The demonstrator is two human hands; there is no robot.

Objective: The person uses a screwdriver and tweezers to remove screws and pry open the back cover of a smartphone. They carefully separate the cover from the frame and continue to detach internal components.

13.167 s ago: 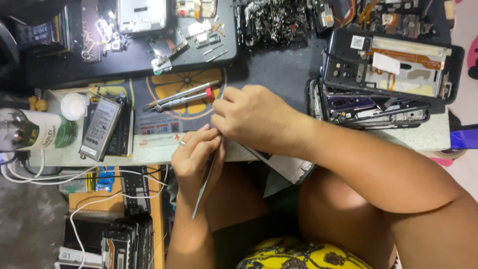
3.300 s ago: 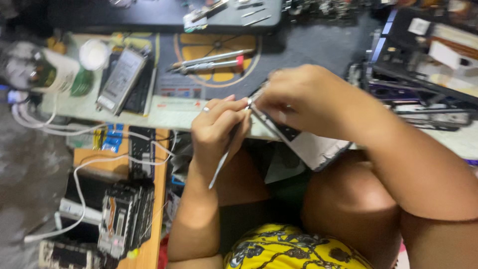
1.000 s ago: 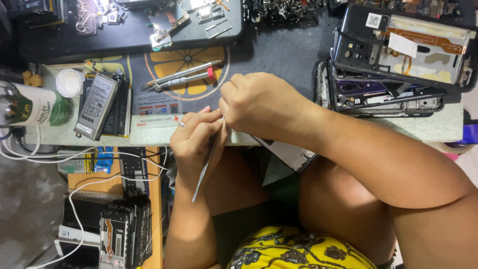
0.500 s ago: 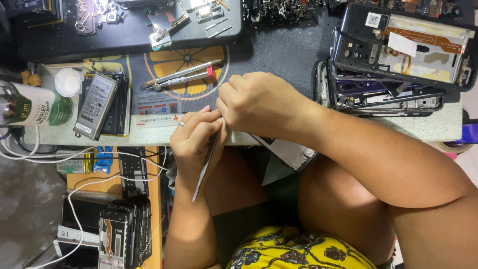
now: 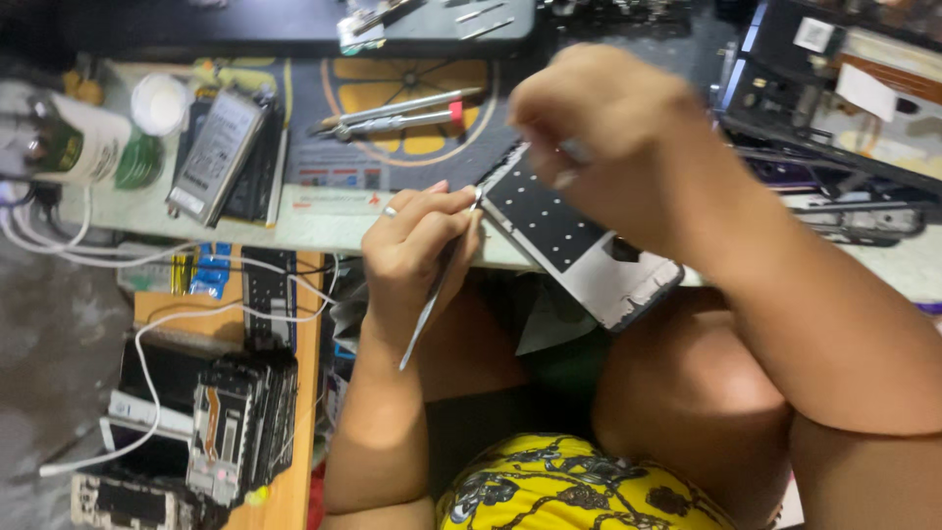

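Observation:
My left hand (image 5: 417, 250) grips thin metal tweezers (image 5: 432, 299) like a pen, their upper tip touching the edge of an opened phone frame (image 5: 579, 245). The frame shows a dark dotted inner plate and a white rim, and hangs tilted over the table edge above my lap. My right hand (image 5: 613, 128), blurred, closes on the frame's upper end and hides it.
On the patterned work mat (image 5: 392, 162) lie two screwdrivers (image 5: 392, 116) and a phone battery (image 5: 216, 152). A white bottle (image 5: 88, 147) stands far left. White cables (image 5: 147, 324) and stacked phone parts (image 5: 235, 422) fill the lower shelf. Dismantled phones (image 5: 834, 108) lie at right.
My right hand has lifted up and away, uncovering the frame's dark inner plate. The left hand keeps the tweezers at the frame's edge. The view has moved closer.

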